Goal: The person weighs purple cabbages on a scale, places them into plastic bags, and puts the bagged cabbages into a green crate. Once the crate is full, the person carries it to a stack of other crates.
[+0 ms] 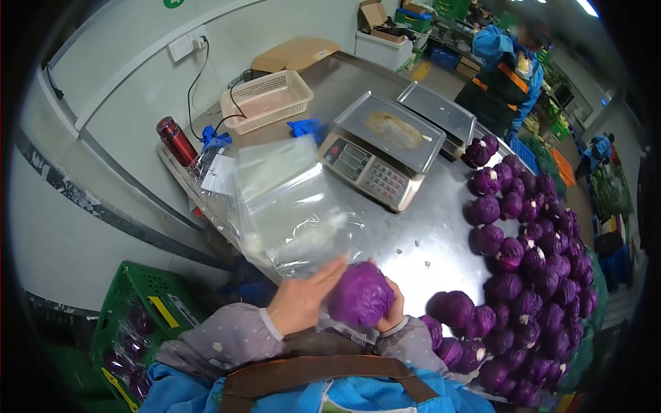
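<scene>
Your right hand [392, 308] is curled around a purple cabbage [359, 294] just in front of your chest, and your left hand [303, 297] presses flat, fingers open, on a clear plastic bag [289, 206] beside it. The green crate [141, 292] at your left holds bagged cabbages; the beige basket [265, 98] looks empty; a pile of cabbages [530, 275] covers the steel table [413, 241] at your right; the scale [379, 151] stands behind.

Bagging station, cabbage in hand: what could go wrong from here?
1. The purple cabbage is cupped by the right hand while the left hand works the clear bag; the thin film might snag or tear.
2. The cabbage pile reaches the steel table edge; a nudge may roll heads off.
</scene>
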The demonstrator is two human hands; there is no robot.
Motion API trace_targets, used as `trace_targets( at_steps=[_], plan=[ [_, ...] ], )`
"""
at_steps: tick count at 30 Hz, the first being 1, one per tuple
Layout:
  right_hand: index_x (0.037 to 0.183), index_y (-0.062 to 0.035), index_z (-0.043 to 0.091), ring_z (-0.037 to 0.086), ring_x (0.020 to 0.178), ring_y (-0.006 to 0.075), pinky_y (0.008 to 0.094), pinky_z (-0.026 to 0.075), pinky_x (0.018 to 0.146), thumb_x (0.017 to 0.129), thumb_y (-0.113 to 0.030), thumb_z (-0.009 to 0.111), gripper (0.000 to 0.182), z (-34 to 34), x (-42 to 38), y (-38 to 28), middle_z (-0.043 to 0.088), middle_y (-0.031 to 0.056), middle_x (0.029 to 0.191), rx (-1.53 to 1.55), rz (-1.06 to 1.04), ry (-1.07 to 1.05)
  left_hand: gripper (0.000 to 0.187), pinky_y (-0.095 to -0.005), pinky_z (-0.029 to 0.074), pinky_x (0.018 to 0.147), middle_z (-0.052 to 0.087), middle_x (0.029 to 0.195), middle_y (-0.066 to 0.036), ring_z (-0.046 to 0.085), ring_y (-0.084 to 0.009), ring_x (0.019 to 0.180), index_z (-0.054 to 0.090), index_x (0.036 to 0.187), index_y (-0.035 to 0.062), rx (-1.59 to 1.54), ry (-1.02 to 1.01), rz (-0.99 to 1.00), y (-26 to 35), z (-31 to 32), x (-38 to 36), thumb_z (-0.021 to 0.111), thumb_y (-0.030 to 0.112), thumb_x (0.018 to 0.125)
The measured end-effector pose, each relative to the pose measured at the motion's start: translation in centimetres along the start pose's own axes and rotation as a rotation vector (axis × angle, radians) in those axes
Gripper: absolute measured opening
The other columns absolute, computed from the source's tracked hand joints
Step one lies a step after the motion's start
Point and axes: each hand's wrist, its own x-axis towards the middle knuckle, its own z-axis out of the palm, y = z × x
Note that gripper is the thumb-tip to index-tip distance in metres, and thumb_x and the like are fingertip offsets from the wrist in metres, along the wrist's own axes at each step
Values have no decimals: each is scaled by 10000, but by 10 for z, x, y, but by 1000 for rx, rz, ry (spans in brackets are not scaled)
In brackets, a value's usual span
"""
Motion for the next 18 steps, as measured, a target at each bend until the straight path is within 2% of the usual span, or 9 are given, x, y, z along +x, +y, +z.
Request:
trace_targets(
  at_steps=[2, 4, 6, 8, 10, 12, 14, 16, 18],
  plan=[
    [1364, -80, 305, 472, 1169, 275, 458, 399, 974, 903, -366, 388, 549, 23, -17, -3, 452, 138, 1290, -301, -110, 327, 778, -387, 504, 631, 321, 1421, -29, 613, -315, 849, 345, 1357, 106, -130, -41, -28, 20, 4, 6, 501, -31, 607],
    [1308, -64, 362, 458, 1176, 304, 454, 391, 977, 909, -328, 405, 480, 40, -36, -14, 442, 142, 1289, -171, 79, 275, 789, -383, 504, 631, 321, 1421, -34, 580, -314, 959, 343, 1359, 109, -139, -73, 10, 34, 10, 11, 488, -45, 598],
    [1306, -64, 333, 482, 1116, 342, 494, 415, 915, 938, -277, 377, 427, 34, -51, -15, 398, 133, 1312, -265, 81, 327, 765, -380, 503, 720, 319, 1419, -57, 516, -304, 1086, 357, 1348, 95, -265, -51, 133, 44, 11, 14, 480, -49, 607],
    [1287, -28, 373, 485, 1077, 313, 388, 434, 890, 890, -202, 496, 451, 41, -59, -18, 420, 139, 1272, -682, 31, 387, 771, -343, 400, 950, 321, 1414, -115, 427, -290, 1209, 372, 1337, 49, -521, -32, 253, 32, 22, 26, 452, -105, 586],
    [1288, -24, 376, 455, 1111, 330, 380, 416, 892, 779, -161, 658, 597, 53, -70, -38, 412, 174, 1274, -1866, -239, -58, 807, -325, 360, 990, 305, 1420, -133, 378, -285, 1255, 347, 1357, 54, -613, -109, 281, 27, 13, 31, 428, -120, 572],
    [1248, -20, 433, 441, 1118, 369, 416, 393, 906, 639, -152, 772, 709, 101, -70, -28, 425, 207, 1260, -2343, -858, 270, 802, -325, 362, 984, 326, 1410, -129, 375, -293, 1253, 352, 1360, 81, -653, -86, 321, 25, 9, 18, 415, -112, 583],
    [1158, -43, 531, 505, 1047, 376, 444, 430, 850, 631, -232, 768, 608, 104, -54, -21, 548, 212, 1091, -2489, -985, 457, 804, -334, 393, 948, 397, 1362, -141, 431, -307, 1209, 338, 1372, 118, -866, -223, 148, 22, -1, -7, 402, -98, 600],
    [1129, -88, 565, 617, 855, 319, 423, 485, 711, 719, -252, 694, 460, 68, -62, -24, 637, 173, 857, -2487, 136, 539, 723, -274, 459, 820, 451, 1335, -114, 587, -237, 1012, 325, 1375, 109, -478, -14, 129, 11, -1, -43, 516, -40, 694],
    [1122, -93, 563, 623, 554, 270, 383, 489, 569, 801, -183, 594, 334, 51, -89, -3, 640, 115, 648, -2317, -134, 427, 632, -276, 493, 691, 527, 1230, -137, 632, -198, 840, 359, 1348, 93, -470, 158, -223, 5, 11, -89, 561, 55, 751]
  ],
)
